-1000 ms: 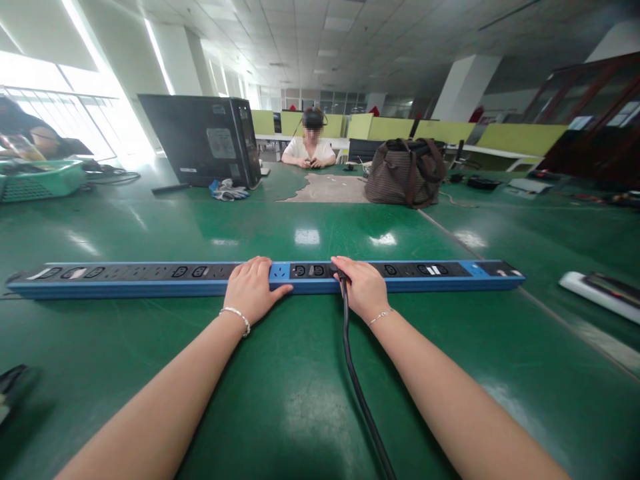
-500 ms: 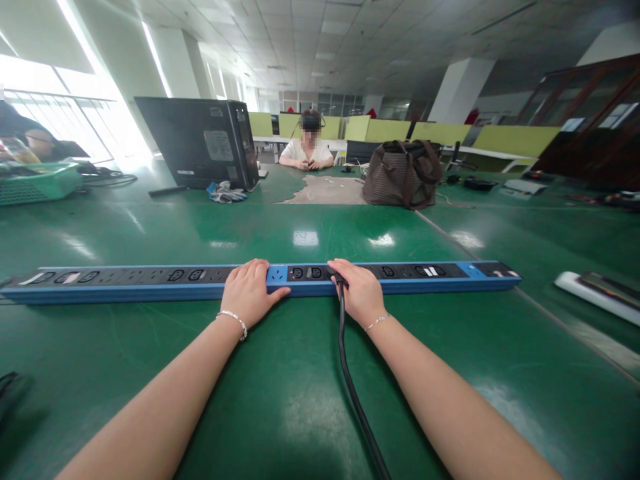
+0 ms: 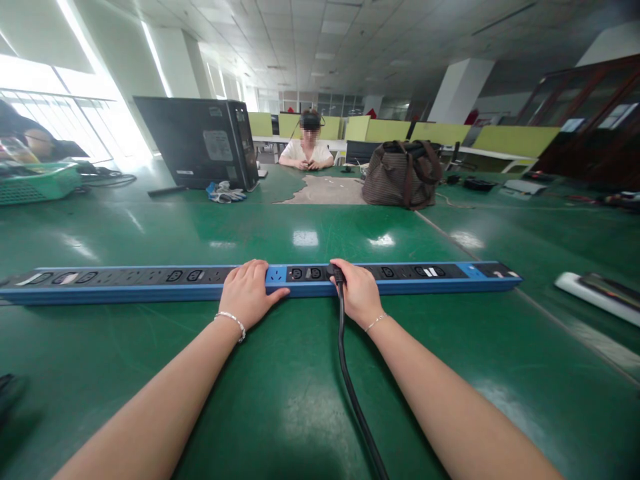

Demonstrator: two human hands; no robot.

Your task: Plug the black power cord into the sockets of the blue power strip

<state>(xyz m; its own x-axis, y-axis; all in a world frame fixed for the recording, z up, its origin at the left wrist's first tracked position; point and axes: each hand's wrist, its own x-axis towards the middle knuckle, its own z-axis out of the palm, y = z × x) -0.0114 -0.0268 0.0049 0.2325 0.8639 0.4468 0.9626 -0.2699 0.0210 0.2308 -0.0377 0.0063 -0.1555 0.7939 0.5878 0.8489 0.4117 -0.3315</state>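
Note:
A long blue power strip (image 3: 150,292) with a black socket face lies across the green table. My left hand (image 3: 246,292) grips it left of the middle, fingers over the sockets and thumb along the near side, next to a blue socket. Right of the middle, my right hand (image 3: 355,291) is closed on a black plug (image 3: 338,273) at the socket face. How deep the plug sits cannot be seen. Its black cable (image 3: 345,363) runs down toward me between my forearms.
On the green table (image 3: 240,230) stand a black computer case (image 3: 200,143), gloves (image 3: 226,193), a brown bag (image 3: 400,175) and a green basket (image 3: 43,183). A white strip-like object (image 3: 595,293) lies right. A person (image 3: 306,152) sits opposite; another is partly visible far left.
My right fingers have shifted slightly on the plug, showing more of it. My left hand and the power strip have barely moved.

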